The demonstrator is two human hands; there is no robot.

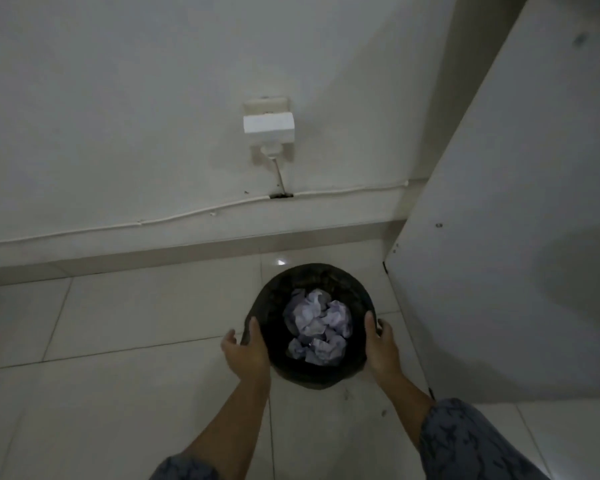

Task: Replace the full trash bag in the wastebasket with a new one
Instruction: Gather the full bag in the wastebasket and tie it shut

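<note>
Hands (314,348) either side of wastebasket (310,375)

No lettering, label, brand or number can be read anywhere in my view: the black trash bag (312,374) lining the wastebasket, the crumpled paper (317,325) inside it, the white wall box (269,127) and the cabinet panel (499,237) all appear plain and unmarked in this dim light.

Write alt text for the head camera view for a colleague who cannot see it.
Two bare hands, left hand and right hand, hold opposite sides of a round black-lined wastebasket holding crumpled white paper on a pale tiled floor. Behind it is a white wall with a white plug adapter; a white cabinet panel stands right.
</note>
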